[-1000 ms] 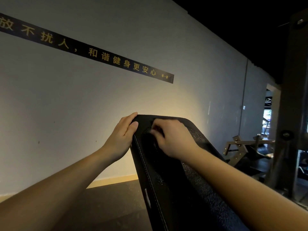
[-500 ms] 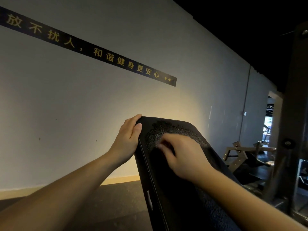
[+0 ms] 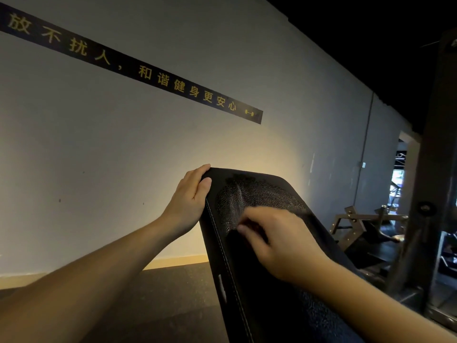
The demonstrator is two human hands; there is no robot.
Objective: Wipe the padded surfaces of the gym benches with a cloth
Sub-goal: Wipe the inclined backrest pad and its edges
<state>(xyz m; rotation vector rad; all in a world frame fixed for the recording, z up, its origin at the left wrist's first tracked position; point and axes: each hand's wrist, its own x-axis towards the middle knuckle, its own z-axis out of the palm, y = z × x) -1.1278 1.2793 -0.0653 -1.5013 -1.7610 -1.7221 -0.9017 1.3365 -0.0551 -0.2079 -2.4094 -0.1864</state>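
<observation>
Motion blur is softening the right hand [image 3: 279, 241], which is covering part of the dark cloth [image 3: 257, 196], while the bottom edge is cutting off the bench pad [image 3: 254, 305] and the left edge the wall banner [image 3: 148, 74].

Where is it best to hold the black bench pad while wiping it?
Probably its upper left corner, from the left: the bench pad tilts up, its rounded edge fits fingers, as the left hand shows, leaving the face for the right hand.

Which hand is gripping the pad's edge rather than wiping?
The left hand: its fingers wrap the pad's top left corner, thumb on the face. The right hand holds the dark cloth against the pad's face, lower down.
</observation>
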